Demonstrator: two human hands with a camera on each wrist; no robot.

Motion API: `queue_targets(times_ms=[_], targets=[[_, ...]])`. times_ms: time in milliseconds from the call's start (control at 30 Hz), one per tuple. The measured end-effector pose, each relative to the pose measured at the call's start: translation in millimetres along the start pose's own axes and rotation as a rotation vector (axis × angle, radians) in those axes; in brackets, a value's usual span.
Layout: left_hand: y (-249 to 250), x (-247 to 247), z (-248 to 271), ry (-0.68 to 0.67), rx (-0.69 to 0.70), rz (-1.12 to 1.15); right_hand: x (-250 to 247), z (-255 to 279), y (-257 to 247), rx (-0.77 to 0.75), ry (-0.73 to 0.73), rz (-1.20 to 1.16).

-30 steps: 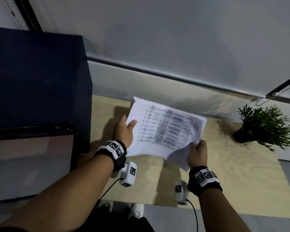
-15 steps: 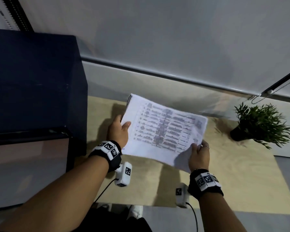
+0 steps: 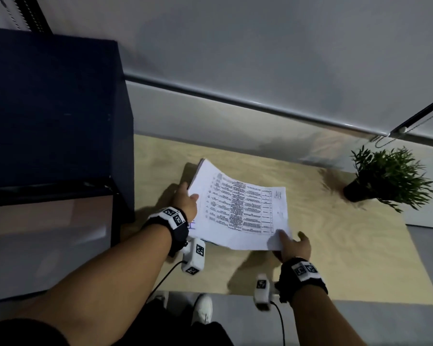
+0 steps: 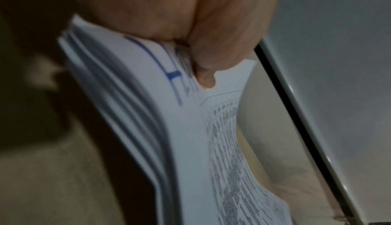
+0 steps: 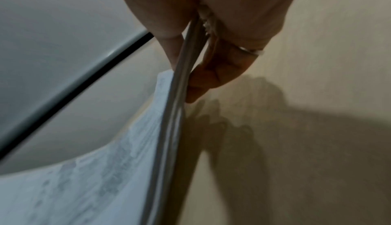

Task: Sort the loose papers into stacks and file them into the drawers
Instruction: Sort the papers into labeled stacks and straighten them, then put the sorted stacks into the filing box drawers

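Note:
A stack of white printed papers (image 3: pixel 240 211), a table of text on the top sheet, is held low over the wooden tabletop (image 3: pixel 335 245). My left hand (image 3: pixel 188 201) grips its left edge, thumb on top and fingers underneath; in the left wrist view the thumb (image 4: pixel 203 58) presses on the fanned sheets (image 4: pixel 169 128). My right hand (image 3: pixel 293 245) pinches the near right corner. In the right wrist view the paper edge (image 5: pixel 177 95) runs between thumb and fingers (image 5: pixel 211 71). The stack sags in the middle, its left edge raised.
A tall dark blue cabinet (image 3: pixel 53 108) stands at the table's left end, with a paler panel (image 3: pixel 48 233) below it. A small potted plant (image 3: pixel 385 178) sits at the back right corner. The wall runs close behind the table. My shoes (image 3: pixel 203 308) show below the near edge.
Both hands have brought the paper stack down towards the tabletop and closer to me, and it now lies flatter. The grips on its left edge and near right corner are unchanged.

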State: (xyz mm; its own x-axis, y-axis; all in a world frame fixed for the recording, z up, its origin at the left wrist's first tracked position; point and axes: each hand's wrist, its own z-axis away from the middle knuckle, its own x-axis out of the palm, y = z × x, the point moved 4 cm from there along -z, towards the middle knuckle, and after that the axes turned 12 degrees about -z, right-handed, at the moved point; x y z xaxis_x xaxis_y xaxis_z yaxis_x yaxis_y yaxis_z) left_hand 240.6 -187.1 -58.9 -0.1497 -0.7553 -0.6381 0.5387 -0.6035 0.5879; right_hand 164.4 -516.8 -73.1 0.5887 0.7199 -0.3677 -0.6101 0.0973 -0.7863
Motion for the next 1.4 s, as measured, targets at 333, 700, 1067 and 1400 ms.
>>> queue_targets(times_ms=[333, 700, 1067, 1400], targets=[[28.0, -30.4, 61.0, 0.138, 0.074, 0.565, 38.5, 67.8, -67.9, 0.027, -0.291, -0.758], [8.0, -170.3, 164.2, 0.267, 0.206, 0.742, 9.2, 155.3, -170.7, -0.445, -0.6, -0.636], [-94.6, -267.2, 243.9, 0.305, 0.12, 0.479, 77.6, 257.1, -150.1, -0.294, -0.943, -0.563], [-150.8, -251.7, 264.0, 0.35, 0.177, 0.108, 123.5, 318.4, -102.8, -0.334, -1.183, -0.251]])
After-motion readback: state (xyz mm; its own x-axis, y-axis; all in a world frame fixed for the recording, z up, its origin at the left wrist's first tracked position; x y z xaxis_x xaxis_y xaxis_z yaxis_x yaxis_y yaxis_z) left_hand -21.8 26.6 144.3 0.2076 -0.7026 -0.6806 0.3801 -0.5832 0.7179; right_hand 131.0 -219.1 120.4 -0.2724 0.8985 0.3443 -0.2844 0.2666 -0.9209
